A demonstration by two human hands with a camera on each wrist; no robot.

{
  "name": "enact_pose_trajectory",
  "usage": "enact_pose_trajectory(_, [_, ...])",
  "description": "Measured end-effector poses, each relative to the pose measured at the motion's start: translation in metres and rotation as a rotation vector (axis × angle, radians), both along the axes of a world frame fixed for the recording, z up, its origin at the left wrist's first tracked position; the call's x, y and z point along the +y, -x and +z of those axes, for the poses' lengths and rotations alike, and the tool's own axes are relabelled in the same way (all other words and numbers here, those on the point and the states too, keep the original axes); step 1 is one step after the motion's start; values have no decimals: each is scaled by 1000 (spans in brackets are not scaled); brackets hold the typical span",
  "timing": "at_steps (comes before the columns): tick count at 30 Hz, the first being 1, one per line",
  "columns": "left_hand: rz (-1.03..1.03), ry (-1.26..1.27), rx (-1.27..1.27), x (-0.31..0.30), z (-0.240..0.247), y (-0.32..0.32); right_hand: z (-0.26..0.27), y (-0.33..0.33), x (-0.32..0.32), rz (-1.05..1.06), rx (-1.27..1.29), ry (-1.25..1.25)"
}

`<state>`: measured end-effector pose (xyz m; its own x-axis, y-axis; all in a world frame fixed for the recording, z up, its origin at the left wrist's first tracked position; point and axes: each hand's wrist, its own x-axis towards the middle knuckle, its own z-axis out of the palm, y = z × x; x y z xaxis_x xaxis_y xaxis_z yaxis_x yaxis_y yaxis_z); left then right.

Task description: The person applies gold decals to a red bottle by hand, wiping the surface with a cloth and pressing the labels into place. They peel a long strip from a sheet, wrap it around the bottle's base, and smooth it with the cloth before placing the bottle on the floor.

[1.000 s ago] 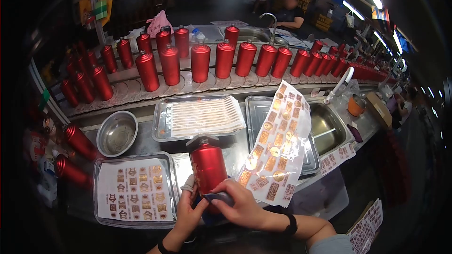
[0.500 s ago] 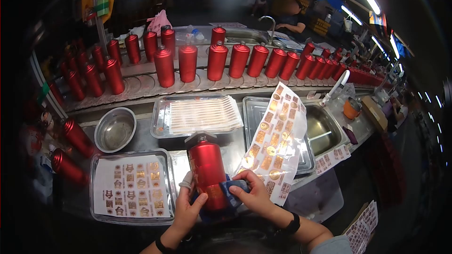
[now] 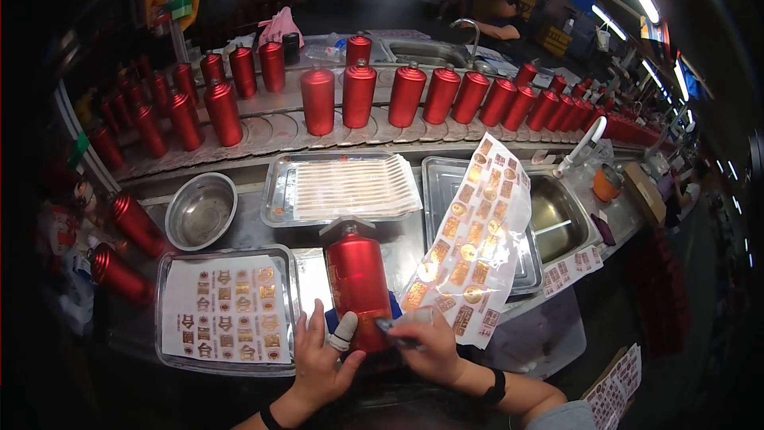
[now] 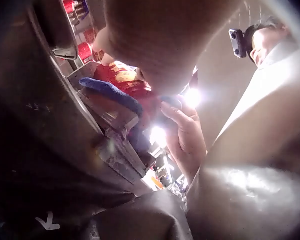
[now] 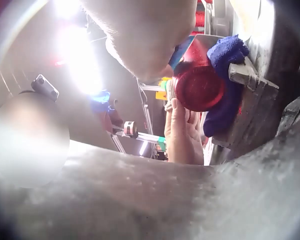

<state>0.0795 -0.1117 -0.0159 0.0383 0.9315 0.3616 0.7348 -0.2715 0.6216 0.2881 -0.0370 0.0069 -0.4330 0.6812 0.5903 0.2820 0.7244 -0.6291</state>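
A red bottle (image 3: 356, 271) lies in front of me, its neck end at a notched metal plate (image 3: 348, 227). Deep-blue cloth (image 5: 225, 55) pads the support beneath it. My left hand (image 3: 322, 370) is at the bottle's left side near its base, fingers mostly straight; one finger wears a whitish wrap (image 3: 344, 330) and lies against the red surface. On the other side my right hand (image 3: 434, 346) pinches a small folded blue cloth (image 3: 387, 324) against the bottle, beside a gold patch (image 3: 368, 325).
A sticker sheet fills the left tray (image 3: 163, 334); a metal bowl (image 3: 201, 211) and a tray of strips (image 3: 274, 171) stand behind. A large sticker sheet (image 3: 469, 251) overlaps a tray near the sink (image 3: 557, 227). Red bottles (image 3: 318, 99) line the conveyor (image 3: 263, 131).
My left hand has moved from the bottle's side to lay its wrapped finger on it. My right hand has shifted with the blue cloth. Front-row conveyor bottles moved right; the back row moved left.
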Motion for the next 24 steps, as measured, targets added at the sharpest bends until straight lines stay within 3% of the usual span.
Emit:
enact_pose_trajectory(1, [-7, 4, 3, 0, -1, 1, -3, -1, -3, 55, -8, -26])
enact_pose_trajectory(5, [0, -4, 94, -5, 2, 2, 10, -3, -4, -62, 118, 337])
enact_pose_trajectory(9, [-21, -10, 131, -13, 6, 0, -4, -8, -2, -49, 19, 217])
enact_pose_trajectory(12, [-12, -7, 150, -16, 8, -2, -5, -14, -6, -24, 89, 347])
enact_pose_trajectory(16, [-7, -6, 203, -11, 19, -6, -13, -22, 2, -172, 135, 449])
enact_pose_trajectory(20, [1, -13, 228, -3, 27, -13, -29, -20, 2, -154, 347, 731])
enact_pose_trajectory(24, [-15, -23, 280, 7, 37, -19, -35, -22, 1, -147, 354, 794])
